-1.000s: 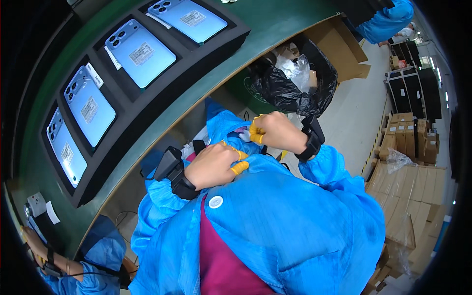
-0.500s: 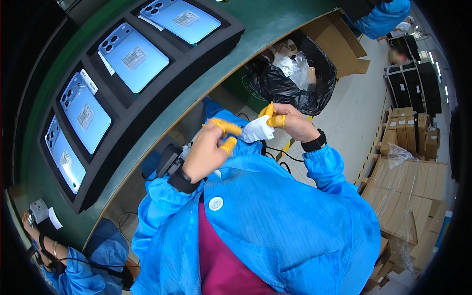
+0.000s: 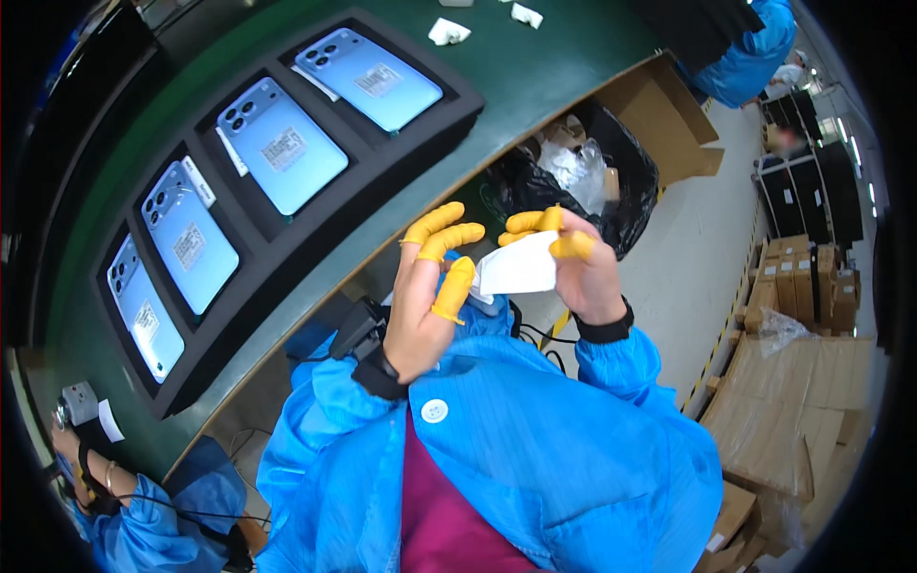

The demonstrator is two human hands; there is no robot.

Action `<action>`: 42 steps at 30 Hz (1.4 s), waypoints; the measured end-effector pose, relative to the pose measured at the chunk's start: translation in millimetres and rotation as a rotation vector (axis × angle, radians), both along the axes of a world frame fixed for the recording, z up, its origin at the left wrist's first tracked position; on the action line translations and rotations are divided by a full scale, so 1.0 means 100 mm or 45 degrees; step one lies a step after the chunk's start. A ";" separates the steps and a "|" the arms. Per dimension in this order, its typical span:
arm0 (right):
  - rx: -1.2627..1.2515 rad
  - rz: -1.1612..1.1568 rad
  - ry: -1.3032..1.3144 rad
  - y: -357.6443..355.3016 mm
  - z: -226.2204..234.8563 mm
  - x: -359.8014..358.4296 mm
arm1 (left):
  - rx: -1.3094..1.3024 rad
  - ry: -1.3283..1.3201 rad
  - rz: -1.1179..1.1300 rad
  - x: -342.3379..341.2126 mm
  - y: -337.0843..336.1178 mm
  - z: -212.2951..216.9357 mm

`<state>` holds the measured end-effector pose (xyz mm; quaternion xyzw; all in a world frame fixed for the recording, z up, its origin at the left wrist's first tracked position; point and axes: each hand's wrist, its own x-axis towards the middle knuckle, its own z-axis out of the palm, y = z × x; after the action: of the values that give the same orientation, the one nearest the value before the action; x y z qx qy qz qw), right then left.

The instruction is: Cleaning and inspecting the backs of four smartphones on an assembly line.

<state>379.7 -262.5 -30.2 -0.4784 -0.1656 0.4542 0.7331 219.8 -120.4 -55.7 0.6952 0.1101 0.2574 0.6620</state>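
My right hand (image 3: 587, 272) pinches a small white cloth or paper wipe (image 3: 517, 267) between yellow-cotted thumb and fingers; its exact material is hard to tell. Just left of the wipe is my left hand (image 3: 428, 286), its fingers spread apart and also in yellow finger cots, with nothing visibly held. The wipe's left end hangs close to the left thumb. Both hands are above my lap, in front of the blue work coat (image 3: 564, 430). To the left, several light-blue phones (image 3: 282, 148) lie back up in a black foam tray (image 3: 272, 224) on the green table.
A black rubbish bag (image 3: 630, 205) full of scraps stands beyond my right hand, beside an open carton (image 3: 678, 134). White crumpled pieces (image 3: 449, 31) lie on the far table. Wrapped cardboard (image 3: 793, 392) is stacked at right. A co-worker's hand (image 3: 65, 441) shows at lower left.
My left hand has opened and raised its fingers, apart from the wipe. The wipe, bunched before, now shows a flatter face in my right hand. The view has shifted slightly.
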 end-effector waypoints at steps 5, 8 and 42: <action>0.362 0.164 -0.592 0.36 0.55 -0.30 | -0.635 -0.190 0.120 0.00 0.11 0.66; 0.535 0.145 -0.638 0.60 0.87 -0.42 | -0.830 -0.286 0.196 -0.07 0.22 1.04; 1.762 0.391 0.156 1.55 1.82 -1.02 | -0.479 -1.188 -0.473 -1.20 0.73 2.19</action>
<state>277.4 -107.9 151.4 0.1521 -0.4401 0.3688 0.8045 99.7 -47.1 163.6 0.3842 -0.2764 0.3932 0.7883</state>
